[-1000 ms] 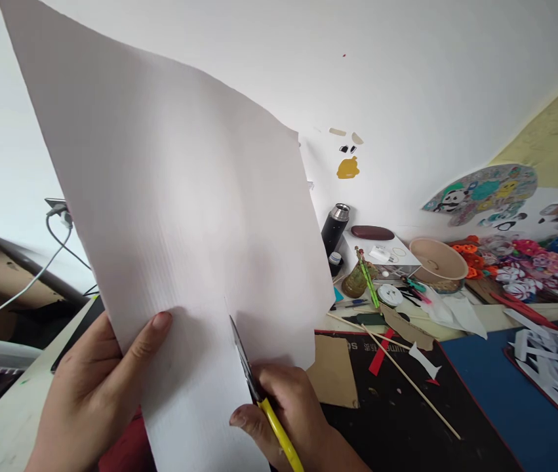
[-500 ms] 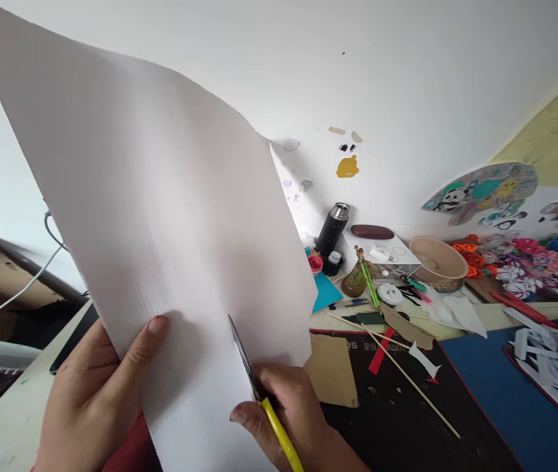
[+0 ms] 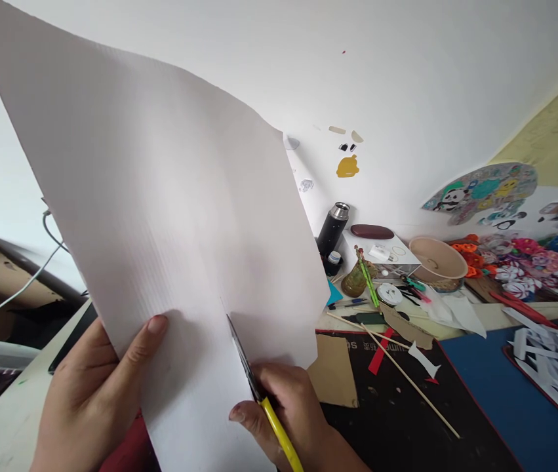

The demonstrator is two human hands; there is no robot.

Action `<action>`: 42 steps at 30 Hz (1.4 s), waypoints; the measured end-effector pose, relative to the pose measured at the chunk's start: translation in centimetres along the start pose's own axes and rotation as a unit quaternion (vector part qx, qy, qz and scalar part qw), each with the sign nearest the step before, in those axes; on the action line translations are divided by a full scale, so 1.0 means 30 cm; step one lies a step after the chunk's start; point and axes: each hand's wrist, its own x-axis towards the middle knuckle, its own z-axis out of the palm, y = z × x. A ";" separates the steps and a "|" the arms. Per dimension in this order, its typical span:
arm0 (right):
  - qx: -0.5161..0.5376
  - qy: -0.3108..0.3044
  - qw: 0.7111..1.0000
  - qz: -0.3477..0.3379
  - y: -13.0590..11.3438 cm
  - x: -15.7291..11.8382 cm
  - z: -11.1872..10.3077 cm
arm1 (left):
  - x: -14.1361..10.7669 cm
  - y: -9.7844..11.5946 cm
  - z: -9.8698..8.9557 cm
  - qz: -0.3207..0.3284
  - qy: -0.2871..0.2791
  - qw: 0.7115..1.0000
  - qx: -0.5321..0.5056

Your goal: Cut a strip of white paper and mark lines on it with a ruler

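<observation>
A large white sheet with fine ridges stands up before me, bowed and filling the left and middle of the view. My left hand grips its lower left edge, thumb on the near face and the other fingers behind. Yellow-handled scissors are in my right hand, at the bottom middle. Their dark blades lie against the sheet, with the tip pointing up and left. Part of my right hand is behind the blades and the sheet.
Behind the sheet on the right are a black thermos, a beige bowl, a brown cardboard piece, thin wooden sticks and a pile of white paper strips. A cable hangs at the left.
The right part of the sheet has swung slightly to the right, covering more of the blue paper and wall marks. Both hands and the scissors have hardly moved.
</observation>
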 end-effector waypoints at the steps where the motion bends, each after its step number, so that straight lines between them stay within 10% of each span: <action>1: 0.005 0.002 1.000 -0.001 0.001 0.000 0.000 | -0.004 0.004 0.002 -0.001 0.003 1.000 0.002; 42: 0.031 0.012 0.999 -0.020 0.007 -0.008 0.004 | 0.007 0.002 0.002 0.014 0.008 0.999 0.035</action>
